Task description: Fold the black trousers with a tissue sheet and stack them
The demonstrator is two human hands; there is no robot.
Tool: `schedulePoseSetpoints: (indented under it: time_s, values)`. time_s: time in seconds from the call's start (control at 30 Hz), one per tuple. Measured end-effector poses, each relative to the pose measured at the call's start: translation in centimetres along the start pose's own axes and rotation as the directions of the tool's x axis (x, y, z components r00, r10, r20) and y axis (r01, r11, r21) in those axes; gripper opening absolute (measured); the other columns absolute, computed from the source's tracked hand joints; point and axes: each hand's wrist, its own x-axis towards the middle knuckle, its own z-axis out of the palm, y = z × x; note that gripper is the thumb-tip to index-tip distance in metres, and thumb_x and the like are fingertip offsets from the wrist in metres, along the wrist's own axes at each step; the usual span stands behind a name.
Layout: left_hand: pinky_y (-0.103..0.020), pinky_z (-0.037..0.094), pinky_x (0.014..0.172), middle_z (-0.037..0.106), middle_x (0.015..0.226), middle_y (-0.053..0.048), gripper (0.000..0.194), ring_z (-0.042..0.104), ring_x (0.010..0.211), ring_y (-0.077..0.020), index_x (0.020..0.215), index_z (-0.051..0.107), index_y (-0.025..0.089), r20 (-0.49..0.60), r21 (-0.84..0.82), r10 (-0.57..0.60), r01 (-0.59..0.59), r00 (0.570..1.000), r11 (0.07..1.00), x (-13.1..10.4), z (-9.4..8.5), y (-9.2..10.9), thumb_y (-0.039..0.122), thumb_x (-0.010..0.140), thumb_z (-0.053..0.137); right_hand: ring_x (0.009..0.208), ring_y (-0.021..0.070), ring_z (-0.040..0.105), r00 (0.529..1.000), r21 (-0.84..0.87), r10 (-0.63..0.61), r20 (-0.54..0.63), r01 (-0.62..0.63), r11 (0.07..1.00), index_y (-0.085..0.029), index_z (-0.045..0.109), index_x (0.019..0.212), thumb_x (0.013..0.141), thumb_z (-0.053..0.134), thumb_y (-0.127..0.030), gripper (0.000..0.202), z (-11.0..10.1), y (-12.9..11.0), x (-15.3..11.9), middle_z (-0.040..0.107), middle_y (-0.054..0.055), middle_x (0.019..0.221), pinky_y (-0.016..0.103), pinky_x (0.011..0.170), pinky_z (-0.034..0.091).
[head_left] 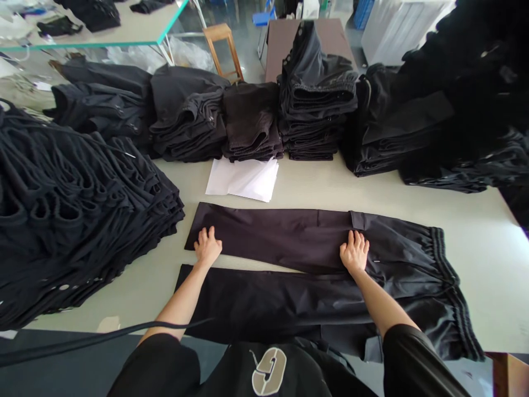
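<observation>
Trousers point(264, 234) lie on the table point(314, 184), 2 legs point(264, 298) parted. Left hand point(208, 246) rests at the far hem point(192, 229), right hand point(355, 252) by the pocket flap point(358, 220), fingers point(211, 231) unclenched. Smooth with even pressure.

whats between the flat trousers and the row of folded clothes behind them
White paper lies on the table between the trousers and the folded clothes in the head view.
</observation>
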Motion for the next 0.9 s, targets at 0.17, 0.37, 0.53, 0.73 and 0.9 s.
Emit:
schedulePoseSetpoints:
  time_s: [0.17,0.37,0.53,0.73,0.9]
  values:
    - [-0.058,0.037,0.117,0.037,0.162,-0.028,0.064,0.035,0.151,-0.0382,0.159,0.035,0.007,0.048,0.003,-0.249,0.249,0.967,0.968,-1.5,2.1,-6.2,0.022,0.097,0.042,0.149,0.0403,0.033,1.0,-0.031,0.024,0.019,-0.024,0.999,0.0,0.039,0.154,0.097,0.036,-0.026,0.063,-0.1,-0.3,1.5,0.042,0.027,0.158,0.065,0.12,0.026]
    - [-0.064,0.032,0.118,0.037,0.159,-0.032,0.062,0.033,0.15,-0.0413,0.156,0.037,0.001,-0.053,-0.028,-0.233,0.232,0.971,0.972,-2.3,0.6,-3.9,0.023,0.098,0.039,0.148,0.0355,0.038,0.964,-0.013,-0.237,0.12,0.24,0.971,-0.006,0.047,0.151,0.094,0.038,-0.02,0.06,-2.9,-1.0,-1.5,0.046,0.022,0.158,0.058,0.122,0.026]
    - [-0.056,0.031,0.123,0.042,0.162,-0.021,0.057,0.034,0.152,-0.0343,0.154,0.047,0.012,-0.081,-0.025,0.381,-0.384,0.921,0.923,-7.8,2.7,4.4,0.023,0.099,0.039,0.15,0.0304,0.038,0.902,0.096,-0.379,0.208,0.367,0.925,-0.013,0.051,0.151,0.091,0.044,-0.016,0.061,-4.9,-2.0,-7.9,0.042,0.016,0.163,0.051,0.125,0.027]
    - [-0.065,0.034,0.117,0.043,0.16,-0.025,0.059,0.038,0.15,-0.0395,0.154,0.048,0.01,-0.045,-0.026,0.323,-0.324,0.945,0.946,-9.8,3.7,6.6,0.02,0.095,0.042,0.117,0.0222,0.066,0.917,0.374,-0.299,0.264,0.189,0.908,-0.018,0.071,0.124,0.096,0.041,-0.017,0.042,-7.4,2.4,-8.2,0.073,0.011,0.125,0.036,0.109,0.047]
    - [-0.057,0.043,0.115,0.053,0.148,-0.026,0.052,0.051,0.139,-0.0366,0.141,0.057,0.007,-0.181,-0.112,0.363,-0.386,0.914,0.916,-12.7,2.0,10.9,0.02,0.093,0.043,0.112,0.0235,0.065,0.97,0.313,0.201,0.134,-0.234,0.921,-0.02,0.074,0.112,0.095,0.043,-0.02,0.036,-10.2,15.4,-6.5,0.073,0.01,0.119,0.036,0.105,0.048]
